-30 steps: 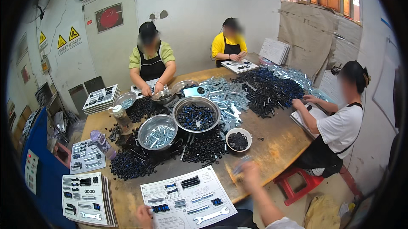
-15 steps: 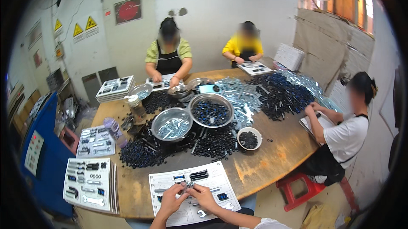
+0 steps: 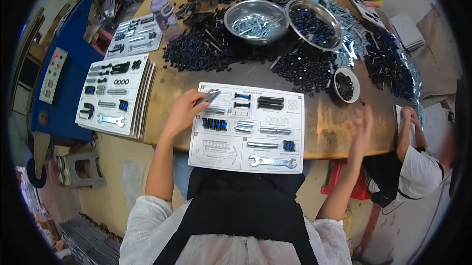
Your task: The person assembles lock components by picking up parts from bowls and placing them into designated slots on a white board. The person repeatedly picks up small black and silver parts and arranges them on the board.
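A white printed board (image 3: 224, 162) lies before me at the table's near edge. Fastened or laid on it are silver tubes (image 3: 275, 131), black bolts (image 3: 270, 103), black-and-blue pieces (image 3: 214, 124) and a flat open-ended wrench (image 3: 272, 162). At its upper left corner my left hand (image 3: 185, 109) is closed on small silver metal pieces (image 3: 211, 96), whose exact kind I cannot make out. My right hand (image 3: 362, 126), somewhat blurred, is raised off the board's right side with fingers stretched and nothing visible in them. Nearest to it stands a white bowl (image 3: 356, 94) of black rings.
Filled boards (image 3: 116, 98) are stacked on the left, beside a purple bottle (image 3: 164, 18). Steel bowls (image 3: 231, 25) and heaps of black and silver parts (image 3: 199, 51) cover the far side. A co-worker in a white shirt (image 3: 422, 174) sits at right; others work across the table.
My view has tilted downward. Both hands were together over the board; now they are apart, the left with silver pieces at the upper left corner, the right out to the right.
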